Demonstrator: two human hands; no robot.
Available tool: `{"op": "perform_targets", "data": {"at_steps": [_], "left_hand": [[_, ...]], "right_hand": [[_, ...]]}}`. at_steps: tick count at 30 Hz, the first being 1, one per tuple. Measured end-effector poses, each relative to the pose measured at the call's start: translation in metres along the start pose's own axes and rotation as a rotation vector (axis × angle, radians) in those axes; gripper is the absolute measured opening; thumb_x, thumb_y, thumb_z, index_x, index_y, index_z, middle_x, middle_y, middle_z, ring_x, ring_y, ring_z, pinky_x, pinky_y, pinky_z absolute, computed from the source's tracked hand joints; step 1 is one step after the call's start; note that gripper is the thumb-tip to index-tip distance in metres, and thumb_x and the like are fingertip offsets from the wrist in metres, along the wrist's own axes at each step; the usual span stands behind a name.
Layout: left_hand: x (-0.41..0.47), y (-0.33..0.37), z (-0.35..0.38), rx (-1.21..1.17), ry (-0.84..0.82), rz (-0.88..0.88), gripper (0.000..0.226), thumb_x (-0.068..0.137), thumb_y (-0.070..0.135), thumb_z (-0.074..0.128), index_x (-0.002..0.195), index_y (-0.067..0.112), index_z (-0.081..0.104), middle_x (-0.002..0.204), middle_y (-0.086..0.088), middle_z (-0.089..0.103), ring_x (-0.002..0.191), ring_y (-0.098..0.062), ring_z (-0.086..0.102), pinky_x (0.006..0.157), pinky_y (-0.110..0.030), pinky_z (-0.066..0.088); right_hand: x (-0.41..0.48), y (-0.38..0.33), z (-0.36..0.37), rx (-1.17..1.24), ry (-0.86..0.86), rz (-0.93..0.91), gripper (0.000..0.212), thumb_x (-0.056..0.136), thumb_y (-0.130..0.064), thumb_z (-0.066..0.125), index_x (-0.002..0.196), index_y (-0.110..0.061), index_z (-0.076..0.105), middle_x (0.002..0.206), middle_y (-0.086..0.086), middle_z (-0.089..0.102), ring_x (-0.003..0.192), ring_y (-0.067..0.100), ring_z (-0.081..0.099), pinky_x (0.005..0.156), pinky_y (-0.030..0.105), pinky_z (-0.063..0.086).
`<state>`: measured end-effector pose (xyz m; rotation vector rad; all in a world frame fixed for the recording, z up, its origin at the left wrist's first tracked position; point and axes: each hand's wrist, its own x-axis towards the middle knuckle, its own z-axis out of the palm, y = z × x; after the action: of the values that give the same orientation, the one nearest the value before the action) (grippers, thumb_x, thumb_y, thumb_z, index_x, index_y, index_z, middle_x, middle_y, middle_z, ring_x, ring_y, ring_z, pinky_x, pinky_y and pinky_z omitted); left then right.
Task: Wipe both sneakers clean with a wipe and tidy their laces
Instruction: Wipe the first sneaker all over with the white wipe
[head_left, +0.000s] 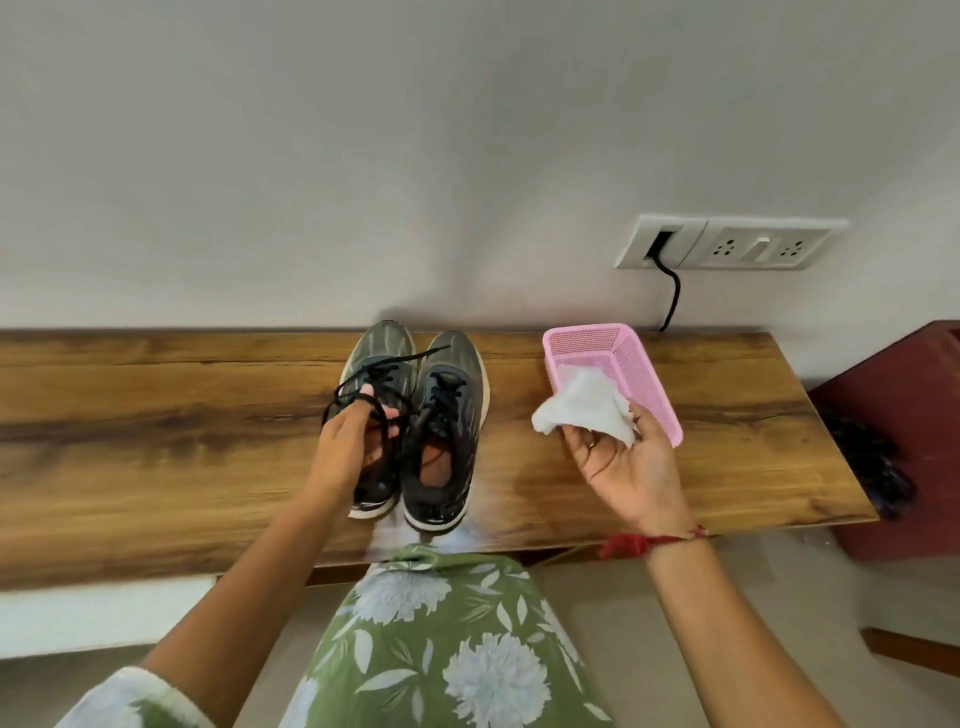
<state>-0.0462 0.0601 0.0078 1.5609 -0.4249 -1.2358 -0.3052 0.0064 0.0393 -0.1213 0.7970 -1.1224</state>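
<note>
Black laces (358, 397) are the main risk. Their loops sit round the fingers of the left grip (353, 441), so a quick pull could snag, tighten a knot, or drag the left-of-frame sneaker (382, 358) toward the near edge of the tabletop (156, 415), where both heels already sit close. The 2nd sneaker (452, 374) stands just beside it and could get shoved too.

The white wipe (582, 410) is pinched only at its lower edge by the right grip (618, 467), with the rest hanging loose. It may slip, or catch the pink basket (649, 374) behind it.

Pose: the left arm enters from lower left, with the hand over the shoe opening and its fingers hooked through the laces. The right arm enters from lower right, palm up, holding the wipe right of centre, clear of both sneakers. Both are likely still unwiped.
</note>
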Motion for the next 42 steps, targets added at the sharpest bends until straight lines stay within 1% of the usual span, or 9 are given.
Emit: {"op": "perform_targets", "data": {"at_steps": [4,8,13,17,20,26,31,37,42], "left_hand": [[-0.012,0.005,-0.017,-0.280,0.092,-0.140,0.027,0.099,0.031,0.042,0.084,0.015,0.058,0.090,-0.003,0.066,0.083,-0.015,0.062,0.076,-0.026,0.046],[-0.023,0.003,-0.037,-0.197,0.181,-0.157,0.015,0.095,0.010,0.045,0.097,0.011,0.060,0.094,-0.005,0.064,0.077,-0.013,0.062,0.069,-0.025,0.046],[-0.046,-0.001,-0.038,0.005,0.401,0.111,0.054,0.089,-0.008,0.040,0.135,0.019,0.028,0.116,-0.008,0.049,0.079,-0.008,0.050,0.062,-0.020,0.042],[-0.061,-0.009,-0.015,0.435,0.288,0.546,0.050,0.087,0.002,0.051,0.132,0.016,0.035,0.119,0.001,0.044,0.100,-0.008,0.048,0.084,-0.020,0.044],[-0.051,-0.021,0.003,0.766,0.021,0.686,0.025,0.089,0.014,0.055,0.114,0.016,0.058,0.108,0.003,0.058,0.101,-0.011,0.055,0.090,-0.032,0.048],[-0.025,-0.045,0.030,1.561,-0.224,0.697,0.039,0.092,0.040,0.050,0.120,0.014,0.051,0.113,-0.006,0.056,0.107,-0.026,0.054,0.085,-0.036,0.047],[-0.015,-0.045,0.045,1.897,-0.270,0.639,0.034,0.094,0.041,0.048,0.107,0.012,0.059,0.108,-0.007,0.063,0.103,-0.028,0.057,0.077,-0.033,0.035],[0.001,-0.030,0.041,1.376,-0.422,0.275,0.032,0.092,0.036,0.056,0.082,0.006,0.061,0.081,-0.009,0.064,0.081,-0.027,0.061,0.068,-0.032,0.042],[-0.031,0.005,0.029,0.563,-0.425,0.088,0.027,0.094,0.026,0.059,0.095,0.002,0.070,0.094,-0.008,0.073,0.090,-0.020,0.068,0.090,-0.032,0.052]], "right_hand": [[-0.023,0.027,-0.004,0.044,-0.047,0.018,0.058,0.082,-0.042,0.060,0.133,-0.014,0.050,0.129,0.015,0.058,0.116,0.032,0.057,0.077,0.040,0.057],[-0.042,0.045,-0.015,0.116,-0.047,0.050,0.081,0.036,-0.011,0.095,0.110,0.000,0.064,0.113,0.019,0.066,0.103,0.029,0.065,0.071,0.037,0.059],[-0.056,0.059,-0.032,0.122,0.070,0.179,0.088,0.014,0.008,0.092,0.097,0.002,0.063,0.098,0.020,0.069,0.084,0.027,0.071,0.057,0.032,0.058],[-0.069,0.066,-0.034,0.044,0.226,0.269,0.023,0.073,0.005,0.067,0.094,-0.001,0.059,0.094,0.023,0.069,0.088,0.034,0.068,0.063,0.043,0.058],[-0.070,0.067,-0.033,0.055,0.236,0.292,0.010,0.088,0.000,0.053,0.095,-0.002,0.058,0.106,0.026,0.063,0.098,0.041,0.060,0.067,0.056,0.050],[-0.064,0.064,-0.042,0.169,0.156,0.249,0.100,0.009,0.017,0.087,0.104,0.006,0.059,0.108,0.029,0.064,0.098,0.040,0.063,0.061,0.048,0.058],[-0.062,0.065,-0.047,0.155,0.209,0.223,0.113,0.002,0.017,0.086,0.110,0.004,0.057,0.113,0.026,0.063,0.106,0.039,0.060,0.068,0.053,0.055],[-0.074,0.066,-0.029,0.105,0.226,0.232,0.096,0.026,0.016,0.086,0.117,0.002,0.055,0.102,0.028,0.067,0.097,0.042,0.061,0.068,0.057,0.052],[-0.092,0.047,-0.011,0.127,0.094,0.159,0.108,0.012,0.010,0.091,0.115,0.001,0.057,0.112,0.023,0.065,0.099,0.038,0.064,0.071,0.051,0.056]]}}
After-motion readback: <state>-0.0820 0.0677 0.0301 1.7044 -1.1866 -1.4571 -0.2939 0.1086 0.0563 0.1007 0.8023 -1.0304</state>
